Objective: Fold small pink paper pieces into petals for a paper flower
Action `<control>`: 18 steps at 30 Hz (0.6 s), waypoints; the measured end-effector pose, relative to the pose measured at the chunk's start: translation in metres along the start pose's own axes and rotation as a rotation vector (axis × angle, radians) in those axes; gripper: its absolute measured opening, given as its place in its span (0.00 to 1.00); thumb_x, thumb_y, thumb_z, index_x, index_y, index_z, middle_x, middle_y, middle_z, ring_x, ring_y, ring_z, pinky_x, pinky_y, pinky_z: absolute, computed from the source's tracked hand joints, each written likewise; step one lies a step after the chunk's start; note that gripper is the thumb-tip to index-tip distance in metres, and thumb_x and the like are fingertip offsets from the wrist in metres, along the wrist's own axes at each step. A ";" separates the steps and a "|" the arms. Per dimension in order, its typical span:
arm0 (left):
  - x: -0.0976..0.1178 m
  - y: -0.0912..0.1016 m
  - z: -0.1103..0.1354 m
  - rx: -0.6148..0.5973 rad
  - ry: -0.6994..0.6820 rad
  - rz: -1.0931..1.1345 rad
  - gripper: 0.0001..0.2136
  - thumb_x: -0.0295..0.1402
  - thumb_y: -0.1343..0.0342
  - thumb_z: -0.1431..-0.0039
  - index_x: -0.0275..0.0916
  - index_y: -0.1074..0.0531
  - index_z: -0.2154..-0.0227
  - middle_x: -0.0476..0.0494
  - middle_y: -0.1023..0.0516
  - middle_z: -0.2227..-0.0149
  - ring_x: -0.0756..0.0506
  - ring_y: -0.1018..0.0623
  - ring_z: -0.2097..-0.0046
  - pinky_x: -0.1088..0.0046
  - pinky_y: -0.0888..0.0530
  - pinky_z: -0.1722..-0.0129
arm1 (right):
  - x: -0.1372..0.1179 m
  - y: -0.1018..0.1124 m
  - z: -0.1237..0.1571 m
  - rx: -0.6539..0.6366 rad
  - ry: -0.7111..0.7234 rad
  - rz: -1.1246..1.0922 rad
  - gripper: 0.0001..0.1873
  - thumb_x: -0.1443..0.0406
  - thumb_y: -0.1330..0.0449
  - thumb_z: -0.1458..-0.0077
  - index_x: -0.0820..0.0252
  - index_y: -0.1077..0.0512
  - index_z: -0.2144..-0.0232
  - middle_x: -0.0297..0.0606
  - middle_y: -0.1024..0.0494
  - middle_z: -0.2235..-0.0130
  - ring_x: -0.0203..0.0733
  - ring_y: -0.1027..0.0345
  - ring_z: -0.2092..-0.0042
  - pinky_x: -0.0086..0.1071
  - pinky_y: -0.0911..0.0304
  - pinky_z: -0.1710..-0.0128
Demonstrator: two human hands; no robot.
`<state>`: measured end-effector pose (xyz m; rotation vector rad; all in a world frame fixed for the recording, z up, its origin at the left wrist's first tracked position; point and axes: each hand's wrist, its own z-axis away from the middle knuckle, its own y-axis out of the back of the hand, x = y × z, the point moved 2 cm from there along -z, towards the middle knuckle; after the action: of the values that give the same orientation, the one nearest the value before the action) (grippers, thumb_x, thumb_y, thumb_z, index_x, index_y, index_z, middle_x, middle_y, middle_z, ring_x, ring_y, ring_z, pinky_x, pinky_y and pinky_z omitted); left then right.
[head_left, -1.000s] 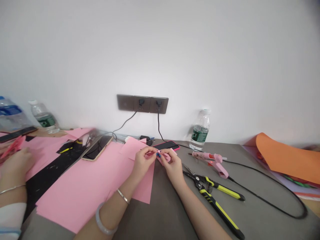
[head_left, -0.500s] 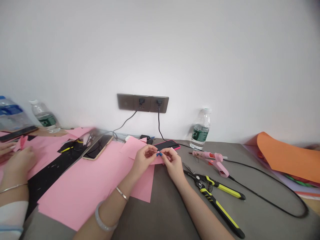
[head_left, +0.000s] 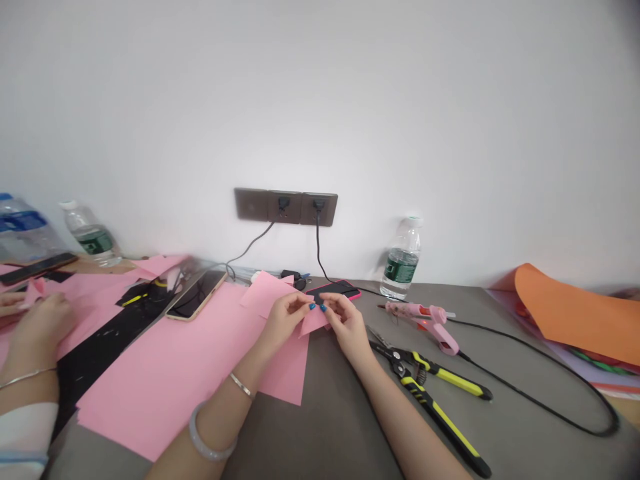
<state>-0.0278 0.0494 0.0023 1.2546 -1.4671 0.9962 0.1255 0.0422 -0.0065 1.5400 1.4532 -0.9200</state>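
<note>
My left hand point(head_left: 284, 319) and my right hand point(head_left: 346, 322) meet over the grey table point(head_left: 330, 427), fingertips pinched together on a small piece of pink paper point(head_left: 315, 321). Both hands are closed on it, thumbs with blue nails touching at the top. A large pink paper sheet point(head_left: 170, 367) lies under and left of my left forearm. Just behind my fingers lies a phone in a pink case point(head_left: 336, 289).
Yellow-black pliers point(head_left: 430, 393) lie right of my right arm, with a pink glue gun point(head_left: 425, 317) and its black cord point(head_left: 550, 400) beyond. A water bottle point(head_left: 401, 260) stands by the wall. Orange paper point(head_left: 575, 317) is far right. Another person's hand point(head_left: 35, 327) works at the left near a gold phone point(head_left: 195, 295).
My hands have turned the small pink piece so that a flat corner now hangs below my fingers. The other person's hand at the left shifted slightly.
</note>
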 end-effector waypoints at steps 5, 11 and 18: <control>0.002 0.006 0.000 0.010 0.077 0.072 0.12 0.41 0.37 0.49 0.36 0.25 0.70 0.45 0.22 0.68 0.48 0.24 0.68 0.75 0.28 0.70 | 0.006 0.003 -0.002 -0.019 -0.131 -0.073 0.17 0.52 0.36 0.51 0.59 0.28 0.77 0.32 0.31 0.79 0.36 0.39 0.78 0.29 0.42 0.79; 0.002 0.009 0.001 -0.064 0.195 0.193 0.10 0.34 0.31 0.56 0.34 0.25 0.77 0.49 0.25 0.78 0.50 0.26 0.76 0.77 0.30 0.76 | 0.009 0.001 -0.002 0.035 -0.157 -0.214 0.20 0.49 0.34 0.53 0.58 0.31 0.68 0.30 0.29 0.78 0.35 0.38 0.79 0.29 0.40 0.80; 0.008 0.076 -0.015 0.506 0.057 0.570 0.03 0.30 0.40 0.43 0.38 0.26 0.70 0.52 0.22 0.71 0.56 0.22 0.70 0.87 0.26 0.68 | 0.013 0.001 -0.002 0.035 -0.154 -0.220 0.22 0.47 0.43 0.45 0.58 0.33 0.60 0.32 0.26 0.74 0.35 0.36 0.78 0.29 0.40 0.79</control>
<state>-0.1007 0.0731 0.0131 1.1440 -1.6226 1.8571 0.1278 0.0493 -0.0178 1.3197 1.5214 -1.1721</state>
